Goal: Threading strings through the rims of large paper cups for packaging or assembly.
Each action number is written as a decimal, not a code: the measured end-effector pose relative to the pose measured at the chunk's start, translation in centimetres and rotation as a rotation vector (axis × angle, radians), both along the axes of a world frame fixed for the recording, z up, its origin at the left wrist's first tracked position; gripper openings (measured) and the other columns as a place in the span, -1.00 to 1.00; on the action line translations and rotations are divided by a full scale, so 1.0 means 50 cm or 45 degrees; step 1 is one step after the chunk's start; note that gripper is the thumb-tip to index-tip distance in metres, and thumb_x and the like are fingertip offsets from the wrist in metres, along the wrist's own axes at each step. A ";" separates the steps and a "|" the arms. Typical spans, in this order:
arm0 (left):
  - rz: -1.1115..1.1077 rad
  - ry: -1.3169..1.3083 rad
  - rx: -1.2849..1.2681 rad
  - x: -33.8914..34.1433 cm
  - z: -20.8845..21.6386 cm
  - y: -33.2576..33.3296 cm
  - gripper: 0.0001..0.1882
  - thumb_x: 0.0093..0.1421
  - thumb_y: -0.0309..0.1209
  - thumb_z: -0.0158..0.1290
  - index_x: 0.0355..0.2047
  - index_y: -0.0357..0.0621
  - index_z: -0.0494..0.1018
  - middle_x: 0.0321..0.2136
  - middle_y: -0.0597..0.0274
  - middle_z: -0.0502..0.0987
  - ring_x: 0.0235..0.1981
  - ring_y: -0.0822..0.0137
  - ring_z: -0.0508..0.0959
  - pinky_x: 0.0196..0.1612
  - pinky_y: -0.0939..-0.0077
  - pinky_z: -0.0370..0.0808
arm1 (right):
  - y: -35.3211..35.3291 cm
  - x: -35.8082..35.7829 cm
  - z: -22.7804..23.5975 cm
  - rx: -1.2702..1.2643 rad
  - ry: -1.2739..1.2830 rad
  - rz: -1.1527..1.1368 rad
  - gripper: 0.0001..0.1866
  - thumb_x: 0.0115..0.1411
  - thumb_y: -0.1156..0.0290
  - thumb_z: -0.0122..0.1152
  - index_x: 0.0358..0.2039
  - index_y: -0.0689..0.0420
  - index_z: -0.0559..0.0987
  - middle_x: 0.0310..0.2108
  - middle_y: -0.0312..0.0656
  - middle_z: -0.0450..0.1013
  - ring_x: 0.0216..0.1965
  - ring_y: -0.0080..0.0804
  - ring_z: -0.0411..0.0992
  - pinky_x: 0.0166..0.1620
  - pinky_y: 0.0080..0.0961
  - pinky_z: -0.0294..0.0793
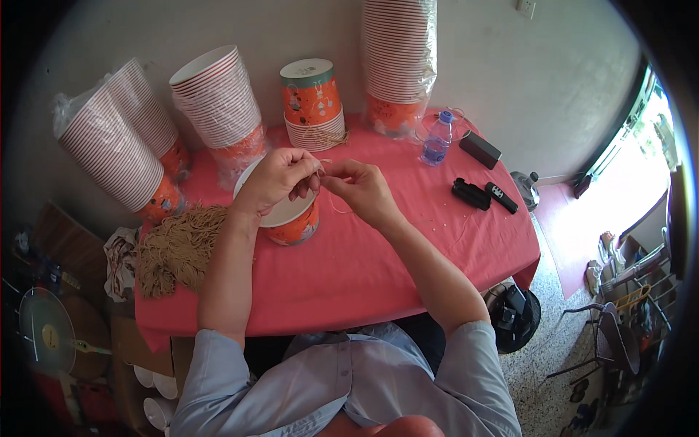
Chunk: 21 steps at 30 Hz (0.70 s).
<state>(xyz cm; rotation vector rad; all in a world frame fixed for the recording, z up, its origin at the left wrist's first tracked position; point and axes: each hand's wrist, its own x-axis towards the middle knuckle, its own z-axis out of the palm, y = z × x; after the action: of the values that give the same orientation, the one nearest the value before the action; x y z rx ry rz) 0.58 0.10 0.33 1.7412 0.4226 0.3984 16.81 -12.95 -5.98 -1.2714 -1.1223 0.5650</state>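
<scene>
My left hand [275, 177] and my right hand [362, 191] meet above the table, fingertips pinched close together. Between them is a thin pale string [339, 210], with a loose end trailing below my right fingers; its exact course at the fingertips is too small to make out. Under my left hand stands an orange paper bucket [295, 231] with a white inside, partly hidden by that hand and wrist. A heap of tan strings [175, 255] lies beside my left forearm.
Tall stacks of paper buckets [109, 149], some wrapped in plastic, line the wall. A shorter upside-down stack [309, 98] stands among them. On the red tablecloth [378, 280] at right are a water bottle [437, 142], a black box [480, 150] and an open black case [471, 194].
</scene>
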 end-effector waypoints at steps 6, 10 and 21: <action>0.086 0.092 0.191 -0.004 0.009 -0.011 -0.77 0.38 -0.35 0.09 -0.38 -0.22 0.57 -0.57 0.37 0.56 -0.57 0.59 0.48 -0.53 0.63 0.37 | -0.011 -0.009 0.004 -0.029 -0.105 -0.150 -0.83 0.31 0.40 0.36 -0.19 0.23 0.71 -0.33 -0.31 0.66 -0.35 -0.71 0.50 -0.24 -0.59 0.53; 0.097 0.191 0.295 0.000 0.010 -0.014 -0.76 0.32 -0.39 0.09 -0.45 -0.27 0.56 -0.60 0.36 0.54 -0.55 0.57 0.47 -0.47 0.55 0.40 | -0.016 -0.020 0.010 0.078 -0.275 -0.301 -0.84 0.26 0.42 0.36 -0.20 0.21 0.71 -0.35 -0.16 0.68 -0.34 -0.45 0.64 -0.28 -0.45 0.58; -0.054 0.145 0.596 0.002 -0.011 -0.003 -0.76 0.24 -0.42 0.07 -0.37 -0.43 0.58 -0.51 0.11 0.60 -0.43 0.40 0.56 -0.25 0.40 0.50 | -0.013 -0.017 -0.001 0.255 -0.618 -0.330 -0.89 0.33 0.49 0.31 -0.16 0.18 0.67 -0.27 -0.12 0.63 -0.35 -0.26 0.61 -0.27 -0.35 0.57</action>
<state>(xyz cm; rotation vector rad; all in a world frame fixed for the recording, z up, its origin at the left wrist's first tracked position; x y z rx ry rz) 0.67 -0.04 -0.24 2.2319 0.3929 0.3895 15.94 -13.58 -6.03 -1.3865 -1.3429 -0.0592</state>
